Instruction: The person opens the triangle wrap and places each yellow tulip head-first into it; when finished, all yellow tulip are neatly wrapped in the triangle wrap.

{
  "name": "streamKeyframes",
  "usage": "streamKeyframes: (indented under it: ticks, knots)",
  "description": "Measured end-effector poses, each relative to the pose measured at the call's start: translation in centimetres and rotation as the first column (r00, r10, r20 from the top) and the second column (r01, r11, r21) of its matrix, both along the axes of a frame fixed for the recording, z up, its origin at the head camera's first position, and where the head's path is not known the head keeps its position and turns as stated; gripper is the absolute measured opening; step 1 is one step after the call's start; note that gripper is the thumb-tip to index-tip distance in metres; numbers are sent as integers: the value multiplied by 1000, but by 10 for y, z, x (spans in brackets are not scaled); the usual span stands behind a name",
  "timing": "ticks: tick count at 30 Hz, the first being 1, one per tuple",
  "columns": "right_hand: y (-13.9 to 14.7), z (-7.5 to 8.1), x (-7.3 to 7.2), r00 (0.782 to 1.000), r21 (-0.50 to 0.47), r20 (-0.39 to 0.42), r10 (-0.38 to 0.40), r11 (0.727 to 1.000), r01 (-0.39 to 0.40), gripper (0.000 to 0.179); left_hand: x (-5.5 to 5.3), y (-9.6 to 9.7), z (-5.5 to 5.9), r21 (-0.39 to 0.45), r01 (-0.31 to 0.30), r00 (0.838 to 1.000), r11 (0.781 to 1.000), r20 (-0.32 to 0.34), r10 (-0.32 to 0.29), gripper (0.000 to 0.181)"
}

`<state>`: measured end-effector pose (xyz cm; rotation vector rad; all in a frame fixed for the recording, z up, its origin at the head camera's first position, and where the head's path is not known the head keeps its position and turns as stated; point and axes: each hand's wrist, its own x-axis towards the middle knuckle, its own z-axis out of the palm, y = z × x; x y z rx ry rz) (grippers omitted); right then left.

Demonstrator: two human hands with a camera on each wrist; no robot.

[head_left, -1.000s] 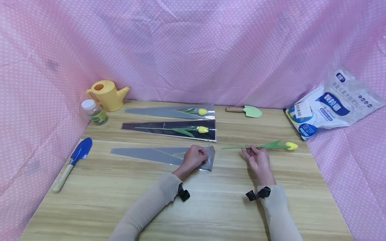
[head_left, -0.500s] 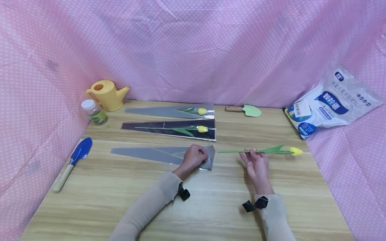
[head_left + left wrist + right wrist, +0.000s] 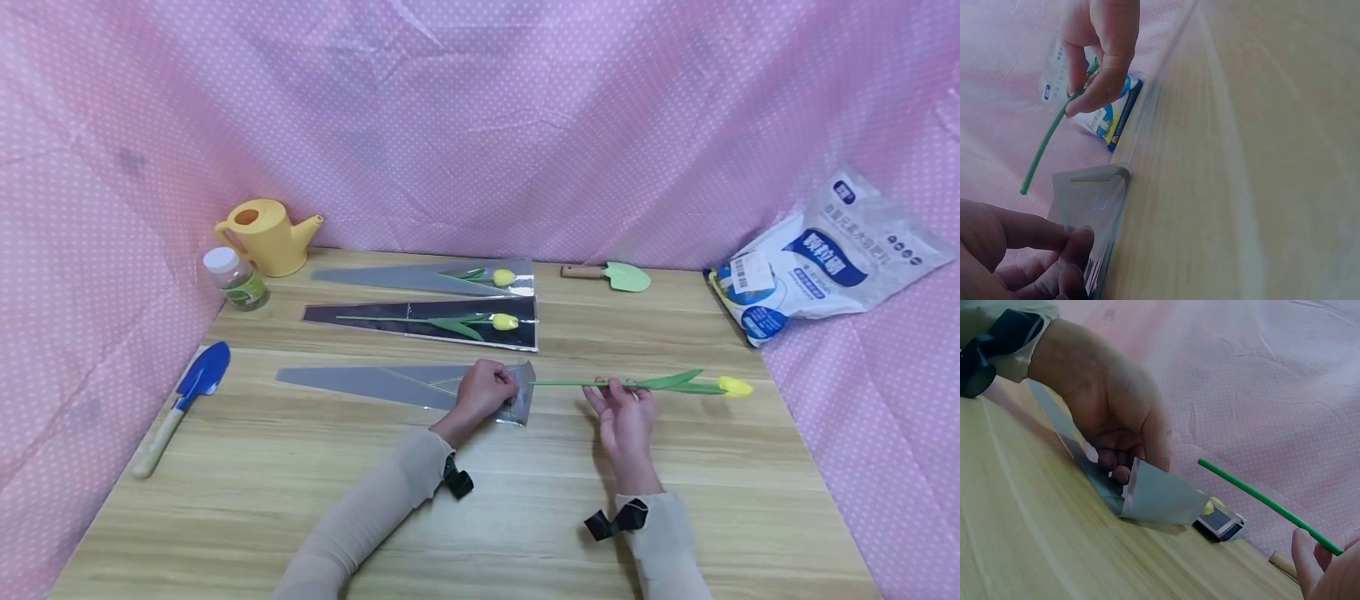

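My left hand (image 3: 483, 392) pinches the wide end of a grey, tapering flower sleeve (image 3: 337, 383) on the table. In the right wrist view, the mouth of that sleeve (image 3: 1163, 497) stands lifted and gaping. My right hand (image 3: 626, 421) pinches the green stem of a yellow tulip (image 3: 675, 382), its bloom pointing right. The bare stem end lies level with the sleeve's mouth in the head view; in the left wrist view, the stem (image 3: 1044, 150) hangs above the mouth, apart from it. Farther back lie a black sleeve (image 3: 375, 317) and another grey sleeve (image 3: 367, 275), each with a yellow tulip.
A yellow watering can (image 3: 273, 237) and a lidded jar (image 3: 240, 283) stand at the back left. The blue trowel (image 3: 201, 375) lies along the left edge, a green trowel (image 3: 626, 277) at the back. A white and blue bag (image 3: 810, 258) leans at the right against pink cloth.
My right hand has moved left and a little nearer to me, bringing the tulip's stem end to the sleeve's mouth. The left hand has kept its place on the sleeve.
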<state>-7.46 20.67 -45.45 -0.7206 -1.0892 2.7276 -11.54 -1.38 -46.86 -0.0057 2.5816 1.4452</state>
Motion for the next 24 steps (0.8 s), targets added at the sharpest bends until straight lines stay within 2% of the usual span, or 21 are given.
streamKeyframes:
  ticks: [10,19,24]
  knots:
    - [-5,-5,0,998,126,-25,-57,990,60,21,2,0,3,1,-4,1000,1000,-1,4,8]
    - [-8,-7,0,989,162,-99,-111,979,126,22,-2,0,3,138,-10,1000,990,14,8,7]
    - [-12,-9,0,983,214,-137,-119,966,146,22,-2,2,5,150,-19,1000,989,-18,22,8]
